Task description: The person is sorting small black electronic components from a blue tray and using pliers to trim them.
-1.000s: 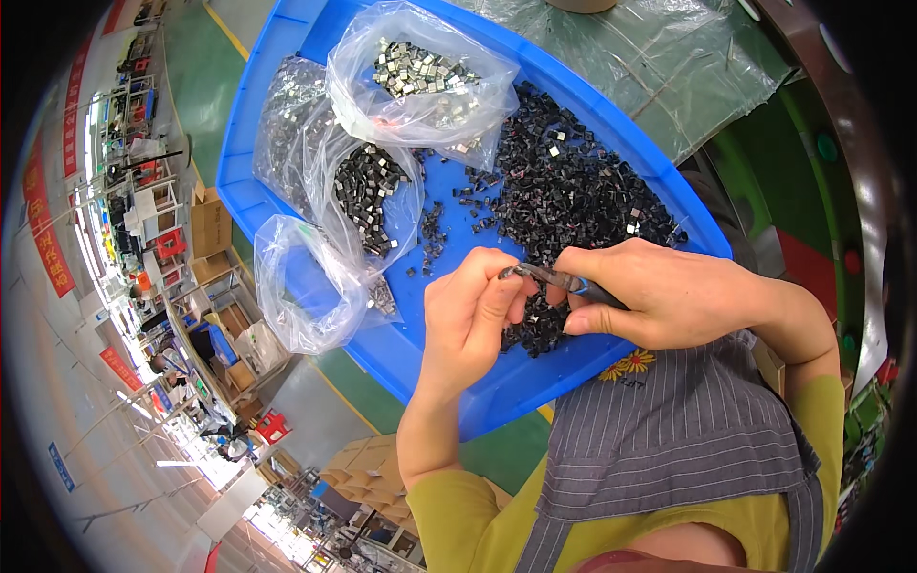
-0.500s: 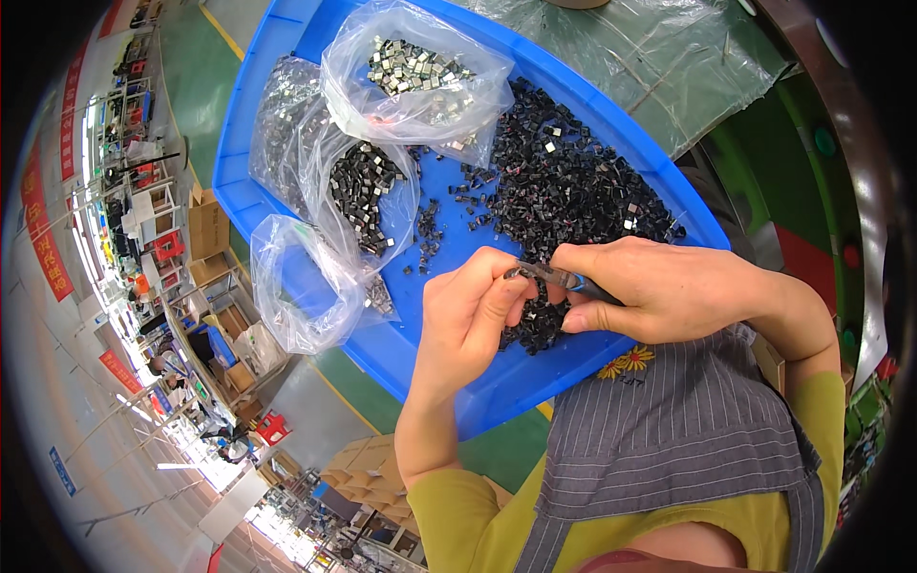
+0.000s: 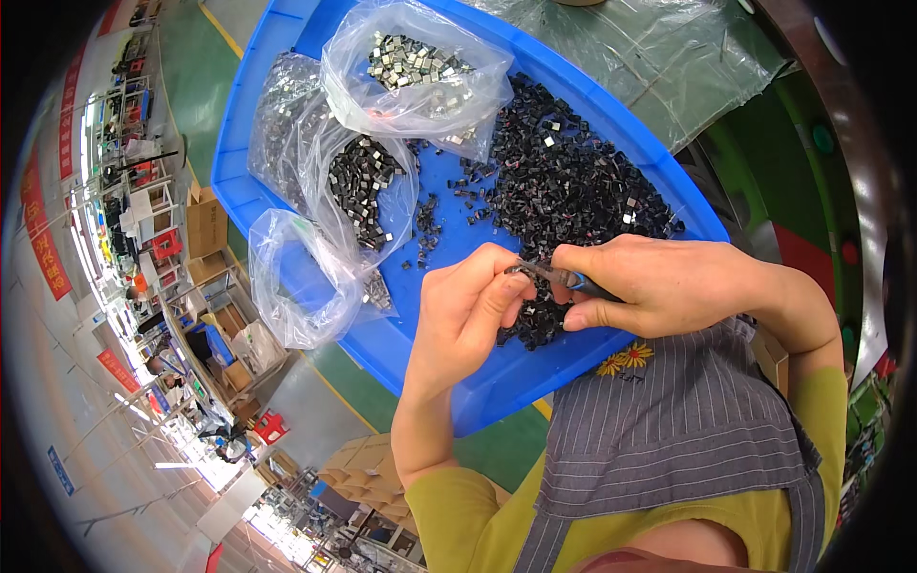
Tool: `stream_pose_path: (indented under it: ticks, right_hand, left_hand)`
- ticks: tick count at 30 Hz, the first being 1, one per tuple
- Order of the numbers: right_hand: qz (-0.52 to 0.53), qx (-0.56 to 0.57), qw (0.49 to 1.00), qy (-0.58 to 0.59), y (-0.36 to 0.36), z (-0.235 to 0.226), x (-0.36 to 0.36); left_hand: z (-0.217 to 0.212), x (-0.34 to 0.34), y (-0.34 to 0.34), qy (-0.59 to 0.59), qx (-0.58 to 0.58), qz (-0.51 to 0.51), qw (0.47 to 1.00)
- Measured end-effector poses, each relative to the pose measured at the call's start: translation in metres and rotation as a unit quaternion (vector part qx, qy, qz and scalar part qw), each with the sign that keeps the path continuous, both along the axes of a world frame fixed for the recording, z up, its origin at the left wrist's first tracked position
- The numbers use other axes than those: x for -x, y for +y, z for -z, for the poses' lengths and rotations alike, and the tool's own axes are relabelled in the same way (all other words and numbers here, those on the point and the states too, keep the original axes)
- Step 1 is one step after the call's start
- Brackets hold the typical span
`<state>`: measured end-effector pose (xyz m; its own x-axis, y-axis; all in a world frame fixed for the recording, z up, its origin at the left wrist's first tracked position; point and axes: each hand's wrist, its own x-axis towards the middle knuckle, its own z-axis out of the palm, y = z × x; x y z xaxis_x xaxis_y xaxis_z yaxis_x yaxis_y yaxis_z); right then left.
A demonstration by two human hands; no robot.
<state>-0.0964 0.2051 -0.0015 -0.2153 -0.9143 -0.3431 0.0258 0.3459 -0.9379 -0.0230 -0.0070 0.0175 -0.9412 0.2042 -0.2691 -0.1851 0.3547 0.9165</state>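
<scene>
Blue tray (image 3: pixel 232 158); inside, middle clear bag (image 3: pixel 408 196) of dark pieces (image 3: pixel 356 186), then upper clear bag (image 3: pixel 368 115) of silvery ones (image 3: pixel 413 62). Left hand (image 3: pixel 466 310): grip pinched on small dark piece (image 3: pixel 518 273), at tip of pliers (image 3: pixel 575 281). Likely light, stiff, easily dropped; best held by edges. Loose black heap (image 3: pixel 583 181) beyond. Right hand (image 3: pixel 669 285): grip closed around pliers' handles.

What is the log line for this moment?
Left hand: pinching small piece; right hand: holding tool; blue tray: black pieces
</scene>
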Motion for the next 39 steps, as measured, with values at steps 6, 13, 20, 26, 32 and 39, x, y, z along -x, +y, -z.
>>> stream_pose_path:
  ticks: [6,13,20,26,32,39]
  right_hand:
    - [0.034,0.006,0.999,-0.005,-0.001,-0.003,-0.001]
    - [0.062,0.022,0.998,0.004,-0.001,-0.003,-0.001]
    - [0.072,0.034,0.997,-0.009,0.001,-0.002,-0.001]
    - [0.168,0.032,0.984,-0.039,0.003,-0.003,-0.003]
    - [0.117,0.029,0.993,0.017,0.002,0.0,-0.003]
    - [0.143,0.071,0.987,-0.012,0.002,0.002,-0.004]
  left_hand:
    - [0.005,-0.002,0.003,0.018,-0.029,-0.024,0.999]
    - [0.017,-0.004,0.004,0.176,0.094,-0.011,0.98]
    - [0.022,0.003,0.003,0.388,0.239,0.03,0.89]
    - [0.012,-0.007,0.013,0.458,0.309,0.005,0.833]
    - [0.011,-0.005,0.013,0.391,0.252,-0.02,0.885]
    - [0.02,-0.01,0.012,0.406,0.203,-0.056,0.889]
